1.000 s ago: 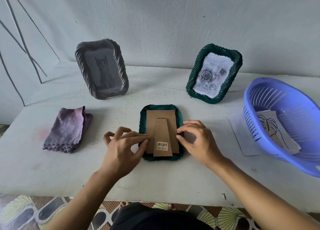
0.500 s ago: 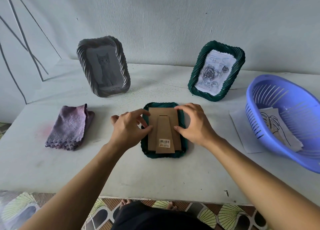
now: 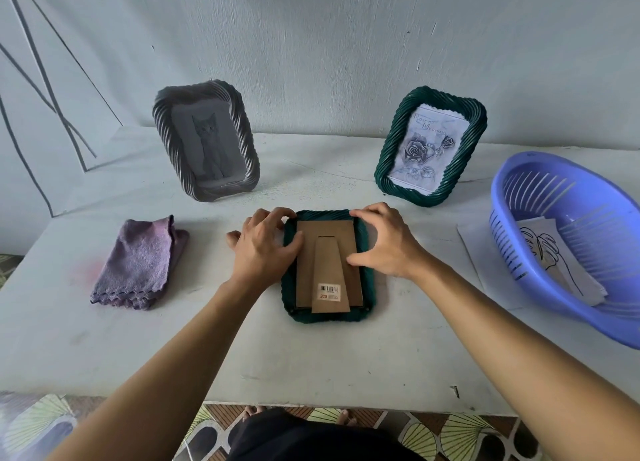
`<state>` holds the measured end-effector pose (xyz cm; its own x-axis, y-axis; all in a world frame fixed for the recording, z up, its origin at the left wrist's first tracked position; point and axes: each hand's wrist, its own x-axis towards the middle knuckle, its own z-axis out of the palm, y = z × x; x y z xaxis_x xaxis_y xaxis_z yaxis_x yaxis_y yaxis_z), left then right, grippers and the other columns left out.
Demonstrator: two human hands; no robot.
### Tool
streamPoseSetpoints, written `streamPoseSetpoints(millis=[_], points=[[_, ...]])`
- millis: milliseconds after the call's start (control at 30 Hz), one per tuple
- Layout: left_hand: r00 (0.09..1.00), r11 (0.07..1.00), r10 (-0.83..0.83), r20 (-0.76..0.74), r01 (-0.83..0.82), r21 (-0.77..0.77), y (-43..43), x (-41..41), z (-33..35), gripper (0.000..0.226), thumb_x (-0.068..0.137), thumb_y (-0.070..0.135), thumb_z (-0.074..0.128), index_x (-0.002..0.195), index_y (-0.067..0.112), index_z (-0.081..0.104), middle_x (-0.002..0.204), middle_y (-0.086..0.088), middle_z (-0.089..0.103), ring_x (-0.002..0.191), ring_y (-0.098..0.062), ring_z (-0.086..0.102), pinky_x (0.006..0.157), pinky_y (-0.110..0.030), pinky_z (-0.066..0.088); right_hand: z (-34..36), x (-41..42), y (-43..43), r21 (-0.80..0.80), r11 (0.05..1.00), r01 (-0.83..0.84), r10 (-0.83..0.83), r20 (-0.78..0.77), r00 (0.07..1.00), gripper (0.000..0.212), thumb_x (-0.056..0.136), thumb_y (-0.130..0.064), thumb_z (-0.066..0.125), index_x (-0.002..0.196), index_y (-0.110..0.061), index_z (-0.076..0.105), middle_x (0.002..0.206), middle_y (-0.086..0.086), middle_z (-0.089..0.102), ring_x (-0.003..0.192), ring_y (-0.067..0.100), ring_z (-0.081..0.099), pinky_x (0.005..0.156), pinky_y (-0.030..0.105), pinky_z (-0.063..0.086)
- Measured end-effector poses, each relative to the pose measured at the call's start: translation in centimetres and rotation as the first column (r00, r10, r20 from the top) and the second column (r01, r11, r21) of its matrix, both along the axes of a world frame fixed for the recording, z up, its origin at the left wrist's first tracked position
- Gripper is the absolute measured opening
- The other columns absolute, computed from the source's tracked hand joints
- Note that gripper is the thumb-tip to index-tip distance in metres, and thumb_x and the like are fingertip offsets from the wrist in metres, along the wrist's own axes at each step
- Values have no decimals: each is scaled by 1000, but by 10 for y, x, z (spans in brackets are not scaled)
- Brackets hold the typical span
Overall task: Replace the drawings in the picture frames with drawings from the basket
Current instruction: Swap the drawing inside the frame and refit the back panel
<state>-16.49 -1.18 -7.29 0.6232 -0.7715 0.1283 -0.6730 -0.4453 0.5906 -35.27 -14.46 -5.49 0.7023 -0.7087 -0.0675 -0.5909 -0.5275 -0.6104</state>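
A dark green picture frame (image 3: 329, 316) lies face down at the middle of the white table (image 3: 311, 363), its brown cardboard backing (image 3: 325, 233) and folded stand facing up. My left hand (image 3: 263, 249) grips its far left corner, fingers curled over the rim and thumb on the backing. My right hand (image 3: 384, 245) grips the far right corner the same way. Behind them a grey frame (image 3: 162, 114) with a cat drawing and a green frame (image 3: 478, 121) with a rose drawing stand upright. A blue basket (image 3: 588, 197) at the right holds line drawings (image 3: 554, 256).
A folded purple cloth (image 3: 138, 263) lies at the left of the table. A loose white sheet (image 3: 478, 249) sits on the table partly under the basket. The wall rises right behind the standing frames. The table's near edge is close to my body.
Both hands slid from the sides of the face-down frame up to its far corners. The view has moved slightly closer.
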Motion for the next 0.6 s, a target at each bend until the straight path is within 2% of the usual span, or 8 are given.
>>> streamPoseSetpoints(millis=[100, 267, 400, 500, 600], points=[[1000, 1000, -12, 17, 11, 11, -1, 0, -2, 28, 88, 50, 61, 116, 44, 61, 103, 12, 53, 110, -14, 50, 89, -40, 25, -4, 1, 0, -15, 1000, 22, -21, 42, 999, 76, 70, -34, 84, 139, -22, 54, 129, -5, 47, 127, 15, 43, 110, 38, 36], [1000, 999, -20, 23, 19, 32, -2, 0, -2, 38, 82, 56, 50, 118, 46, 59, 103, 12, 53, 108, -14, 49, 90, -42, 26, -15, 1, 1, -87, 995, 56, -44, 131, 990, 63, 75, -44, 81, 131, -23, 61, 123, -5, 56, 121, 15, 48, 103, 31, 37], [999, 999, -7, 35, 5, 43, -4, 0, -4, 36, 83, 54, 52, 117, 46, 58, 104, 12, 52, 108, -14, 48, 89, -39, 23, -22, 1, 2, -80, 991, 105, -85, 220, 972, 52, 77, -46, 67, 123, -23, 67, 116, -7, 61, 117, 14, 53, 101, 41, 44], [998, 999, 12, 55, -15, 48, -6, -2, -6, 31, 86, 49, 61, 116, 46, 58, 104, 11, 53, 109, -14, 48, 88, -38, 21, -27, 3, 2, -90, 986, 139, -112, 257, 960, 42, 81, -44, 64, 118, -23, 68, 116, -7, 64, 115, 17, 56, 98, 48, 46], [997, 999, 12, 73, -16, 50, -6, -2, -7, 30, 86, 49, 60, 117, 45, 58, 103, 12, 52, 108, -14, 47, 86, -35, 17, -29, 6, 2, -114, 982, 151, -118, 256, 959, 40, 80, -42, 65, 115, -24, 67, 114, -8, 65, 113, 19, 57, 95, 50, 46]])
